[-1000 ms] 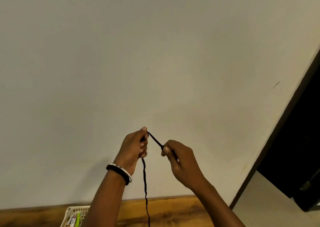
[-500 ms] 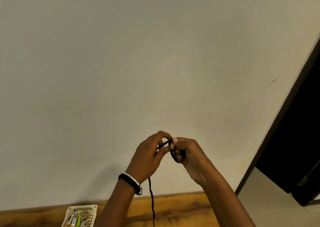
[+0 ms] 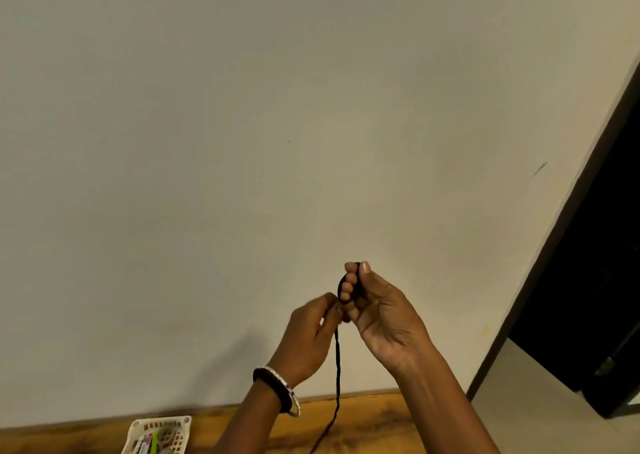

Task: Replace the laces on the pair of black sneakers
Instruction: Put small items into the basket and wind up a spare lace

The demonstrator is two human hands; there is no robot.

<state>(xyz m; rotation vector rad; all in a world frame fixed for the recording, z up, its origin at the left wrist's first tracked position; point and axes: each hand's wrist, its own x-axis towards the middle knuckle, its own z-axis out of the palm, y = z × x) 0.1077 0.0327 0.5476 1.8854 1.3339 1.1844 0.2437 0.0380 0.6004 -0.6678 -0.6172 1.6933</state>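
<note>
Beige wall (image 3: 242, 142) fills most of what I get from the head camera, with one dark doorway (image 3: 595, 280) cutting down the right edge. Along the bottom runs a strip of brown wooden table (image 3: 374, 415). Both forearms come up from the lower edge, and I count two hands, raised in front of the wall and close together. The right hand (image 3: 384, 318) is the higher one, palm turned towards me and fingers curled in. The black lace (image 3: 337, 377) is looped round those fingers and the thumb stands up against the top of the loop, so this hand grips the lace. The left hand (image 3: 308, 342) sits just below and beside it, thumb and forefinger pinching the same lace where it leaves the loop. I see one lace only: from the pinch it hangs straight down between the wrists, crosses the table strip and runs out of the bottom of the frame. One white lattice basket (image 3: 162, 421) stands on the table at lower left, well apart from the lace. Small items lie in it, their labels too small for me to read. Two bangles (image 3: 277, 389), one black and one silvery, ring the left wrist.
</note>
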